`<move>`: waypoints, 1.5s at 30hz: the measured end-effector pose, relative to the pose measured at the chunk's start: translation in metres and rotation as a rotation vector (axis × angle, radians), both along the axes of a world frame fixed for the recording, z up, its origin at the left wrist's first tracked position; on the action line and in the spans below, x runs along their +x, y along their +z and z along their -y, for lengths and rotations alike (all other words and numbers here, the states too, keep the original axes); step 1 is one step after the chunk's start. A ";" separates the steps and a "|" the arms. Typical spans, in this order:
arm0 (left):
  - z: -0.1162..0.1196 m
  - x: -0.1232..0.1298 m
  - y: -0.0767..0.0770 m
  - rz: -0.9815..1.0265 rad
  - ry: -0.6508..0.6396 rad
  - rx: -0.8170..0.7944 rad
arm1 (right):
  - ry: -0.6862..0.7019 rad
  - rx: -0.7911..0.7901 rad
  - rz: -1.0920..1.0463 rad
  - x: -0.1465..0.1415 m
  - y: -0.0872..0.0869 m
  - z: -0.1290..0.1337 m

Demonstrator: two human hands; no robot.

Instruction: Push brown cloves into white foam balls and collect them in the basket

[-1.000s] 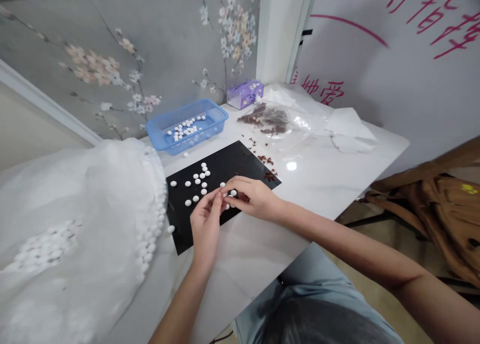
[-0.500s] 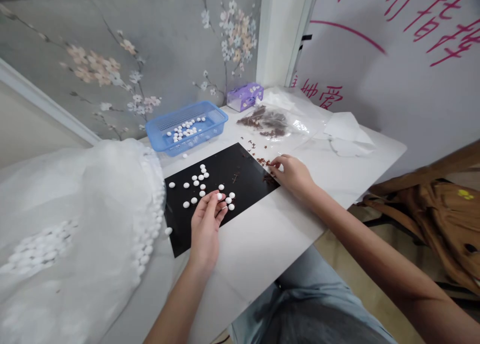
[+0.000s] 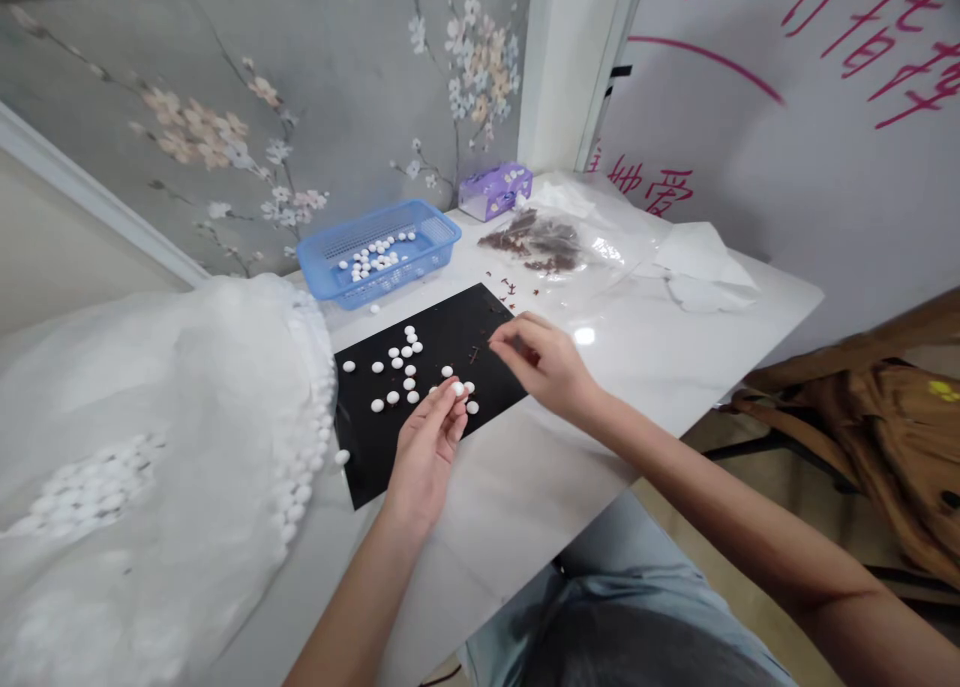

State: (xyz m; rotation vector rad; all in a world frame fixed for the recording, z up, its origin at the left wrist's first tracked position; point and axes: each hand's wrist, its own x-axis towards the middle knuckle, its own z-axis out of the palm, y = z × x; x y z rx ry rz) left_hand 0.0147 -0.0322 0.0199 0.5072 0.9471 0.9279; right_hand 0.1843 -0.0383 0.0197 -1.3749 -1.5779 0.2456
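Over the black board (image 3: 375, 457), the left hand (image 3: 426, 457) narrowly pinches a smooth, round white bead (image 3: 457, 389).

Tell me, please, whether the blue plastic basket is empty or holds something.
Not empty: the blue plastic basket holds a loose cluster of small white round pieces on its floor, filling only part of it.

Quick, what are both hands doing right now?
Left hand: closed, pinching a white bead.
Right hand: fingers half curled, nothing visibly held; cannot tell whether it pinches anything tiny.
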 end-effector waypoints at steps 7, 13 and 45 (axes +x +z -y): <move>-0.001 -0.001 -0.001 0.032 0.036 -0.065 | 0.175 0.002 -0.027 -0.035 0.000 0.009; 0.001 -0.001 0.000 0.052 0.021 -0.060 | 0.194 0.004 -0.027 -0.036 -0.005 0.009; -0.002 -0.003 -0.011 0.033 0.043 -0.025 | 0.327 -0.013 -0.071 -0.034 -0.018 0.002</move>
